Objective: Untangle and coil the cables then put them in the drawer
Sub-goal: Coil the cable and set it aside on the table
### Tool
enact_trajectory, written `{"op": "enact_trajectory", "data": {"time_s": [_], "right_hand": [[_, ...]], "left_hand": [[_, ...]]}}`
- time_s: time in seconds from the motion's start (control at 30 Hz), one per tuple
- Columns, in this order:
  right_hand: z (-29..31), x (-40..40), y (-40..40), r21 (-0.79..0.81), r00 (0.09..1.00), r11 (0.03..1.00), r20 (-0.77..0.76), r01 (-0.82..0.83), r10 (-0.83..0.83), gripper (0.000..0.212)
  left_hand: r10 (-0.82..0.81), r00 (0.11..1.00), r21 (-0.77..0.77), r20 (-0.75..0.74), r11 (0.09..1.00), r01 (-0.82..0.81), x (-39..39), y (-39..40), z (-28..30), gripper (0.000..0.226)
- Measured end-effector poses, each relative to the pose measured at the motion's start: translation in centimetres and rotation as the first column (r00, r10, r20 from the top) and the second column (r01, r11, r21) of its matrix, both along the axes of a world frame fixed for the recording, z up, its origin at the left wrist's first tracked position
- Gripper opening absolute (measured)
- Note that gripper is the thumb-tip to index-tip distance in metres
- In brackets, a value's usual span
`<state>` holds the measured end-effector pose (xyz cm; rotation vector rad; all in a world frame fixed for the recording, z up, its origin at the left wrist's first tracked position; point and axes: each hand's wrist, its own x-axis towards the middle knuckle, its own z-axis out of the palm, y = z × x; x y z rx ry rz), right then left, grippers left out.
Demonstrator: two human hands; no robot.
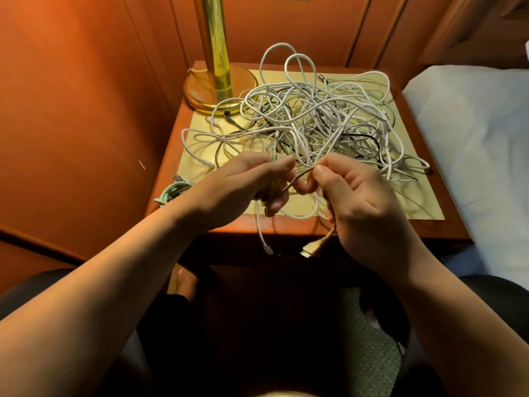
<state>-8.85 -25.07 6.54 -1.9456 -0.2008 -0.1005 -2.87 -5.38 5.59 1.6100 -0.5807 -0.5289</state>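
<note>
- My right hand [363,202] pinches a tan braided cable [300,174] between thumb and forefinger; the cable runs down behind my palm and its flat plug [310,249] hangs below the front edge of the nightstand [286,224].
- My left hand [252,181] is curled closed around the other stretch of that same tan cable, along with a few white strands, so the cable bridges the small gap between my two hands.
- A white cable end [264,242] dangles from under my left hand, over the nightstand's front edge, just beside the tan plug.
- Left of my left wrist, a mint-green cable [171,191] lies bunched at the nightstand's near left corner, apart from the rest.
- Beyond my fingers the tangled pile of cables [315,118], mostly white with some black and pale green, covers most of the nightstand top.
- At the far left corner stands a brass lamp [217,81], its round base touched by the pile's outer loops.
- To the right lies a bed with white sheet [472,133].
</note>
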Motion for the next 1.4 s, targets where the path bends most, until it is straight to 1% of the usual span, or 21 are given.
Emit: {"op": "enact_trajectory", "data": {"time_s": [0.03,0.1,0.17,0.23,0.33,0.43,0.53,0.67,0.73,0.8,0.87,0.9,0.93,1.03,1.07,1.13,1.23,1.27,1.33,1.37,1.4], "right_hand": [[0.0,0.0,-0.1,-0.006,1.000,1.000,0.028,0.006,-0.006,0.028],[-0.1,0.2,-0.4,-0.020,0.998,1.000,0.063,0.008,-0.007,0.021],[-0.4,0.3,-0.3,-0.008,0.998,1.000,0.058,-0.026,0.026,0.015],[-0.7,0.4,0.2,0.070,0.996,0.993,0.013,-0.090,0.090,0.013],[-0.8,0.2,0.9,0.213,0.973,0.956,-0.062,-0.203,0.221,0.022],[-0.8,0.2,1.1,0.295,0.968,0.933,-0.080,-0.204,0.237,0.024],[-0.8,0.0,1.1,0.264,0.971,0.940,-0.038,-0.217,0.235,0.021],[-0.5,-0.3,1.2,0.113,0.966,0.960,0.038,-0.257,0.254,0.020],[-0.4,-0.3,1.1,0.060,0.968,0.967,0.058,-0.246,0.243,0.021],[-0.3,-0.2,0.9,0.008,0.968,0.972,0.092,-0.235,0.233,0.020],[-0.3,-0.1,0.7,-0.051,0.968,0.978,0.138,-0.202,0.208,0.018],[-0.3,0.0,0.6,-0.086,0.968,0.981,0.165,-0.176,0.188,0.018],[-0.3,0.1,0.4,-0.128,0.967,0.981,0.194,-0.143,0.166,0.019],[-0.4,0.8,-0.1,-0.278,0.954,0.960,0.278,-0.032,0.113,0.021],[-0.4,1.0,-0.3,-0.318,0.950,0.948,0.295,-0.007,0.106,0.022],[-0.6,1.2,-0.5,-0.361,0.943,0.932,0.318,0.020,0.103,0.022],[-0.7,1.4,-0.4,-0.400,0.938,0.915,0.333,0.044,0.100,0.024],[-0.8,1.5,-0.3,-0.425,0.937,0.903,0.335,0.058,0.097,0.025],[-1.1,1.7,-0.2,-0.476,0.939,0.875,0.332,0.084,0.091,0.026],[-1.2,1.7,-0.1,-0.497,0.940,0.863,0.328,0.091,0.090,0.026],[-1.4,1.8,0.0,-0.511,0.940,0.854,0.328,0.096,0.091,0.026]], "left_hand": [[-0.043,0.999,0.000,-0.023,0.999,0.043,-0.1,-0.1,0.3,0.044],[-0.133,0.986,-0.034,-0.097,0.991,0.130,-0.3,-0.2,0.5,0.038],[-0.202,0.958,-0.121,-0.205,0.976,0.180,-0.5,-0.2,0.4,0.033],[-0.270,0.914,-0.246,-0.303,0.949,0.198,-0.6,-0.3,0.0,0.038],[-0.436,0.804,-0.472,-0.404,0.852,0.225,-0.5,-0.4,-0.5,0.045],[-0.575,0.715,-0.583,-0.398,0.760,0.287,-0.2,0.0,-0.7,0.048],[-0.636,0.692,-0.576,-0.340,0.723,0.381,0.2,0.5,-0.5,0.047],[-0.658,0.685,-0.506,-0.314,0.726,0.466,0.8,0.6,-0.2,0.040],[-0.669,0.673,-0.490,-0.315,0.722,0.489,1.1,0.6,-0.1,0.038],[-0.687,0.653,-0.508,-0.320,0.706,0.493,1.5,0.5,-0.3,0.040],[-0.684,0.655,-0.525,-0.320,0.704,0.478,1.7,0.2,-0.5,0.036],[-0.667,0.674,-0.530,-0.317,0.714,0.458,1.6,0.0,-0.6,0.035],[-0.632,0.708,-0.524,-0.315,0.738,0.425,1.4,-0.3,-0.6,0.038],[-0.417,0.857,-0.440,-0.303,0.859,0.262,0.3,-1.2,-0.8,0.057],[-0.344,0.886,-0.413,-0.311,0.889,0.200,0.0,-1.5,-0.7,0.061],[-0.215,0.917,-0.357,-0.336,0.930,0.087,-0.4,-1.8,-0.6,0.068],[-0.067,0.939,-0.262,-0.337,0.965,-0.025,-0.9,-2.2,-0.6,0.076],[-0.013,0.938,-0.232,-0.347,0.970,-0.072,-1.1,-2.4,-0.5,0.086],[0.110,0.896,-0.182,-0.430,0.962,-0.205,-1.3,-2.7,-0.6,0.122],[0.161,0.866,-0.175,-0.473,0.946,-0.272,-1.4,-2.8,-0.6,0.126],[0.210,0.829,-0.174,-0.519,0.923,-0.342,-1.5,-3.0,-0.7,0.124]]}}
